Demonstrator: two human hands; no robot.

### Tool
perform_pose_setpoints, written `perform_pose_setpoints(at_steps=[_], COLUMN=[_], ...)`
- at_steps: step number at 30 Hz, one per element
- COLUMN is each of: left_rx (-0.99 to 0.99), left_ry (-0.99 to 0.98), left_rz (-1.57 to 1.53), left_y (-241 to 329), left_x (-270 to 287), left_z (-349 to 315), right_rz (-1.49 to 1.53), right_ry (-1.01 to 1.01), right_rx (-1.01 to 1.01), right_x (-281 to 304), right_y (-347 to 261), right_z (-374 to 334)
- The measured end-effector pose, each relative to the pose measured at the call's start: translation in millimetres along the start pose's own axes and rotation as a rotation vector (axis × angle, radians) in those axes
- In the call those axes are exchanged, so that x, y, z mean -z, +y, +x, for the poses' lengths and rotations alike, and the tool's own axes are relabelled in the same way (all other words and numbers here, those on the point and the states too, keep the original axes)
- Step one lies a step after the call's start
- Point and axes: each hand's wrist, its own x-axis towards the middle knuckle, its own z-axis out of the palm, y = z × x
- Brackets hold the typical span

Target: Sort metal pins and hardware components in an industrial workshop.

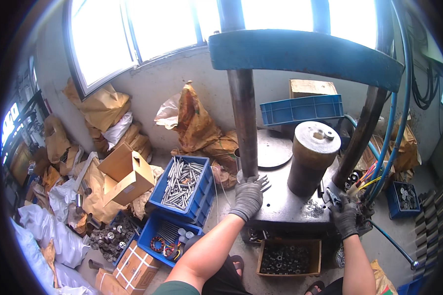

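One gloved left hand point(249, 196) splays at the press table point(280, 209) while the right hand point(344, 216) grips a dark tool point(333, 197).

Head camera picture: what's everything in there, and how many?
Tall frame: one, blue and grey, right
Cylinder: one, grey, on metal table
Round plate: one, grey, left of cylinder
Blue crate: one, blue, behind cylinder
Metal rods: many, silver, in a blue bin
Dark parts: many, black, in bottom-middle box
Open carton: one, brown, left
Sacks: several, brown, by the wall
White bags: several, white, far left
Hoses: several, blue, right
Window panes: several, white, top
Left gloved hand: one, grey, beside left post
Right gloved hand: one, dark grey, by unclear metal piece
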Motion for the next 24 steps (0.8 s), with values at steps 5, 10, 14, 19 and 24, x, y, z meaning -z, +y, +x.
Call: perform_pose_setpoints(at_steps=[5,10,14,19,24], left_rx=[0.096,0.074,0.081,-0.060,-0.208], left_ry=[-0.081,-0.142,-0.256,-0.219,-0.148], left_rz=[0.037,-0.024,-0.015,-0.148,-0.149], left_y=[-12.3,-0.3,-20.1,5.7,22.5], left_x=[-2.2,14.1,6.9,17.4,32.0], left_z=[-8.4,-7.2,-20.7,-43.3,-60.9], right_rz=[0.111,0.251,0.628,0.636,0.228], right_ry=[0.050,0.073,-0.089,-0.322,-0.568], right_rx=[-0.015,0.021,-0.038,0.009,0.084], right_x=[7.8,27.6,58.2,127.4,120.7], right_y=[-15.5,16.5,15.7,-6.6,61.3], right_z=[6.5,-9.0,-27.2,-55.1,-110.1])
